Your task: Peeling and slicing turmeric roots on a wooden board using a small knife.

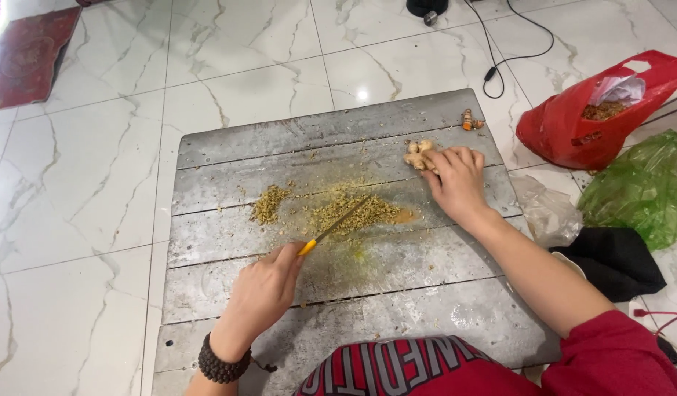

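My left hand (pixel 263 290) grips a knife (pixel 337 225) by its yellow handle, the blade lying flat against a heap of chopped yellowish ginger (pixel 357 211) in the middle of a grey wooden board (pixel 228 183). A smaller chopped heap (pixel 268 203) lies to its left. My right hand (pixel 456 180) rests at the board's far right, fingers closed over a knobbly piece of ginger root (pixel 416 155). A small orange turmeric piece (pixel 470 120) lies near the far right corner. A dark bead bracelet (pixel 222 361) circles my left wrist.
The board lies on a white marble floor (pixel 74 183). To the right sit a red plastic bag (pixel 595 110) with contents, a green plastic bag (pixel 635 187), a clear bag (pixel 547 209) and a black cloth (pixel 613 260). A black cable (pixel 511 51) runs behind the board.
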